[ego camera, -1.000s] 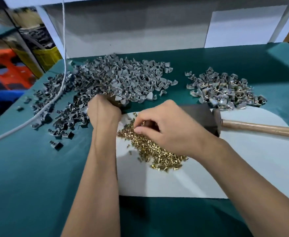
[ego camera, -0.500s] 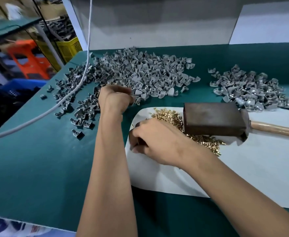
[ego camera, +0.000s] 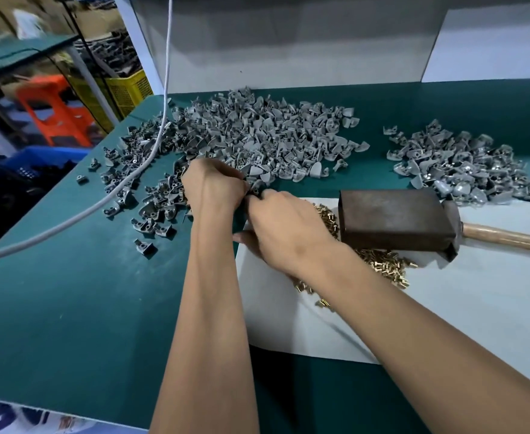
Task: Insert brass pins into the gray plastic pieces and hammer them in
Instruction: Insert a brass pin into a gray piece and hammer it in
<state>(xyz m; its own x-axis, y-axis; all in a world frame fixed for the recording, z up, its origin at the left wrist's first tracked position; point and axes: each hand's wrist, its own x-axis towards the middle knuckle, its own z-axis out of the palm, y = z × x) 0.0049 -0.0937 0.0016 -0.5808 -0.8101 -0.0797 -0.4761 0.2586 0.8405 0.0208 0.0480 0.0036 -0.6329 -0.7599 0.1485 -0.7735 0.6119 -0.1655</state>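
On the teal-covered desk (ego camera: 69,308), the right hand (ego camera: 285,230) has left the heap of small brass pins (ego camera: 379,261) and met the left hand (ego camera: 213,189) beside the big pile of gray plastic pieces (ego camera: 257,136). Insertion seems underway. Both grips curl closed; their contents and the pin's axis are hidden.

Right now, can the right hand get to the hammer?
Probably yes. The hammer lies just beside the right hand on the white sheet, nothing between them. But that hand meets the left hand, seemingly busy with a small piece.
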